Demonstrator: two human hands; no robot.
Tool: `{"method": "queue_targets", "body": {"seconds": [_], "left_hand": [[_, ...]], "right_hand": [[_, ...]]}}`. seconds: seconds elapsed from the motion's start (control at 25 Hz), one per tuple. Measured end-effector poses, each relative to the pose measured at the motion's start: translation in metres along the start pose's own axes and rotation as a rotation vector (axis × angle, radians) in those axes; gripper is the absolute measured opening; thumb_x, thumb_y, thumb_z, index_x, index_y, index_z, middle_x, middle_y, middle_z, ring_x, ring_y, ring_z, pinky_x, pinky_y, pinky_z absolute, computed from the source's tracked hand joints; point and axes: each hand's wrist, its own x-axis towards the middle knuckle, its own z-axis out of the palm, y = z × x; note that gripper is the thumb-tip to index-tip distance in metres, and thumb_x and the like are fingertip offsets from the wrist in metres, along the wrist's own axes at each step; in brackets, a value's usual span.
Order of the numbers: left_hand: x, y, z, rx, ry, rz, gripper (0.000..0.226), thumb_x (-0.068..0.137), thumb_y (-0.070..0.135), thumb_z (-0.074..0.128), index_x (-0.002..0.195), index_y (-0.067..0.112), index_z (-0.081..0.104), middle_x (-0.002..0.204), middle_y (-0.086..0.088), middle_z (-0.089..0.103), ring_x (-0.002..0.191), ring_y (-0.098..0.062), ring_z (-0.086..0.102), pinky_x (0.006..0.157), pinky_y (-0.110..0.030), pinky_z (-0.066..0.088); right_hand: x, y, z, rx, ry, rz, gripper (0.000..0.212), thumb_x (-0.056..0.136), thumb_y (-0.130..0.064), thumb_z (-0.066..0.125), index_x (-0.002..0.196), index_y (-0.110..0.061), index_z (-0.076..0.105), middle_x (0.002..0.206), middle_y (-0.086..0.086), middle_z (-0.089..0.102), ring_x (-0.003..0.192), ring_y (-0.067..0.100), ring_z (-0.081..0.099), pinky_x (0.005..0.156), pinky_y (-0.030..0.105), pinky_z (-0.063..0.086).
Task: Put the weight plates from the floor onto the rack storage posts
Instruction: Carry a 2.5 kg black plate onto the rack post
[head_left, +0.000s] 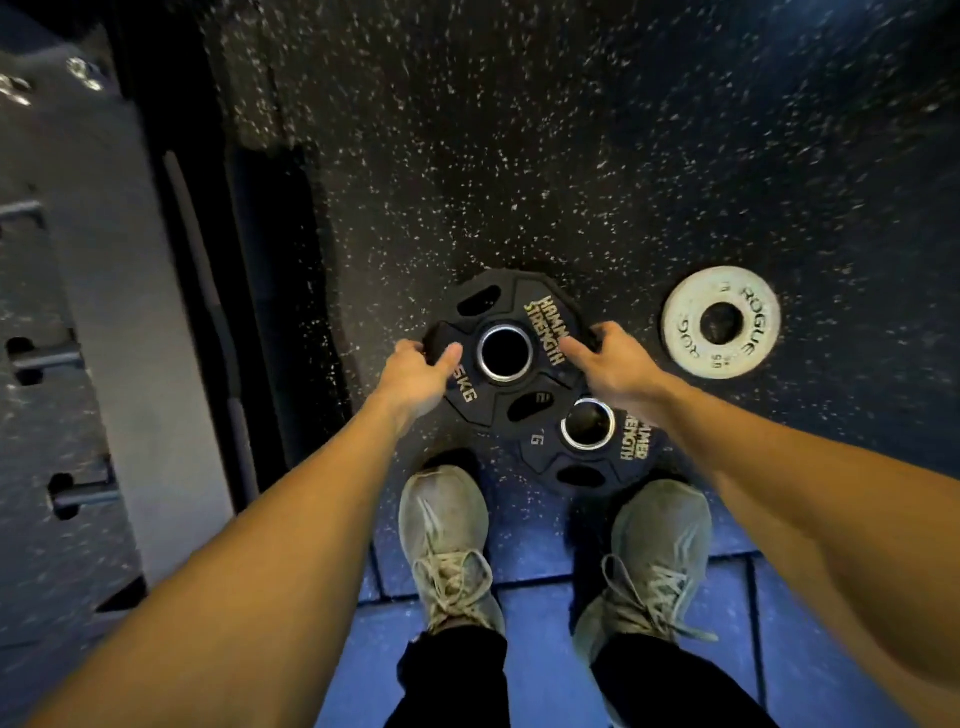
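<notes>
Black rubber-coated weight plate with steel-ringed centre hole and "Hammer Strength" lettering (506, 353): lies on the dark speckled rubber floor (571, 156), just ahead of two grey laced shoes (447, 540). Its near edge overlaps a second, smaller black rubber plate of the same make (589, 447), which lies between it and the shoes.

Left hand (421, 371): curled over this plate's left rim, thumb lying on the top face, fingers wrapped round the edge.

Right hand (610, 364): clasping the right rim, forefinger stretched onto the lettering, other fingers bent over the edge. Whether the plate is lifted clear of the floor cannot be told.

Small pale grey metal "Rogue" disc plate (721, 322): flat on the floor to the right of the held plate, apart from it.

Grey steel rack base with slots and pegs (104, 312): well to the left of the held plate, a dark strip of floor between.

Open speckled floor beyond the held plate; blue tiles (545, 597) under the shoes.
</notes>
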Motion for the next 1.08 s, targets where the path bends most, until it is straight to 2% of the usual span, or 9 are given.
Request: {"method": "queue_targets", "body": {"seconds": [0.12, 0.24, 0.36, 0.48, 0.56, 0.72, 0.88, 1.0, 1.08], "left_hand": [[0.018, -0.001, 0.012, -0.201, -0.061, -0.166, 0.066, 0.085, 0.043, 0.067, 0.133, 0.005, 0.043, 0.134, -0.01, 0.051, 0.099, -0.026, 0.058, 0.074, -0.035, 0.051], [0.03, -0.014, 0.013, -0.28, -0.068, -0.221, 0.048, 0.087, 0.021, 0.069, 0.127, 0.005, 0.049, 0.109, -0.014, 0.062, 0.066, -0.019, 0.049, 0.052, -0.027, 0.035], [0.018, -0.012, 0.01, -0.33, -0.149, -0.244, 0.046, 0.087, 0.016, 0.068, 0.125, 0.015, 0.044, 0.092, -0.006, 0.063, 0.069, -0.015, 0.051, 0.056, -0.026, 0.037], [-0.027, 0.0, 0.0, -0.319, -0.171, -0.17, 0.051, 0.085, 0.009, 0.069, 0.127, 0.018, 0.042, 0.105, -0.006, 0.062, 0.089, -0.018, 0.057, 0.059, -0.025, 0.042], [-0.073, 0.011, -0.017, -0.279, -0.195, -0.119, 0.053, 0.084, 0.007, 0.071, 0.127, 0.017, 0.043, 0.117, -0.009, 0.058, 0.095, -0.023, 0.057, 0.065, -0.03, 0.047], [-0.195, 0.037, -0.064, -0.289, -0.222, -0.082, 0.051, 0.079, 0.002, 0.074, 0.119, 0.019, 0.048, 0.125, -0.009, 0.057, 0.114, -0.029, 0.054, 0.101, -0.045, 0.045], [-0.318, 0.072, -0.119, -0.177, -0.241, 0.04, 0.05, 0.077, 0.001, 0.074, 0.116, 0.017, 0.048, 0.122, -0.007, 0.059, 0.111, -0.024, 0.055, 0.099, -0.039, 0.046], [-0.431, 0.087, -0.162, -0.1, -0.198, 0.102, 0.054, 0.077, 0.004, 0.075, 0.121, 0.018, 0.047, 0.11, 0.001, 0.057, 0.1, -0.016, 0.054, 0.084, -0.027, 0.044], [-0.49, 0.09, -0.186, -0.141, -0.17, 0.124, 0.052, 0.077, 0.003, 0.075, 0.121, 0.016, 0.049, 0.109, 0.0, 0.06, 0.099, -0.016, 0.057, 0.087, -0.03, 0.048]], "right_hand": [[0.022, 0.0, 0.006, 0.072, -0.042, 0.036, 0.067, 0.087, -0.049, 0.058, 0.134, -0.005, 0.043, 0.134, 0.014, 0.046, 0.116, 0.032, 0.053, 0.098, 0.047, 0.047], [0.025, -0.005, 0.007, 0.169, -0.124, 0.101, 0.059, 0.088, -0.039, 0.062, 0.133, -0.003, 0.047, 0.131, 0.017, 0.054, 0.116, 0.033, 0.056, 0.098, 0.048, 0.048], [0.008, -0.004, -0.006, 0.319, -0.13, 0.153, 0.043, 0.092, -0.029, 0.059, 0.122, 0.0, 0.055, 0.119, 0.016, 0.063, 0.106, 0.03, 0.062, 0.088, 0.046, 0.055], [-0.044, -0.009, -0.03, 0.484, -0.209, 0.218, 0.034, 0.096, -0.021, 0.054, 0.124, -0.003, 0.053, 0.111, 0.011, 0.064, 0.09, 0.021, 0.063, 0.057, 0.031, 0.059], [-0.091, -0.018, -0.048, 0.506, -0.219, 0.23, 0.033, 0.096, -0.02, 0.053, 0.125, -0.005, 0.052, 0.114, 0.012, 0.064, 0.091, 0.019, 0.062, 0.06, 0.03, 0.057], [-0.21, -0.045, -0.093, 0.605, -0.23, 0.255, 0.033, 0.096, -0.018, 0.054, 0.127, -0.007, 0.051, 0.117, 0.013, 0.062, 0.091, 0.021, 0.061, 0.06, 0.032, 0.056], [-0.328, -0.081, -0.139, 0.698, -0.211, 0.192, 0.03, 0.095, -0.015, 0.055, 0.124, -0.011, 0.053, 0.109, 0.006, 0.064, 0.093, 0.02, 0.063, 0.064, 0.031, 0.057], [-0.434, -0.111, -0.173, 0.682, -0.201, 0.15, 0.021, 0.094, -0.015, 0.057, 0.115, -0.012, 0.055, 0.099, 0.005, 0.066, 0.081, 0.015, 0.065, 0.054, 0.027, 0.058], [-0.491, -0.129, -0.19, 0.676, -0.179, 0.097, 0.017, 0.093, -0.014, 0.058, 0.11, -0.01, 0.057, 0.096, 0.006, 0.067, 0.076, 0.013, 0.067, 0.051, 0.026, 0.056]]}}
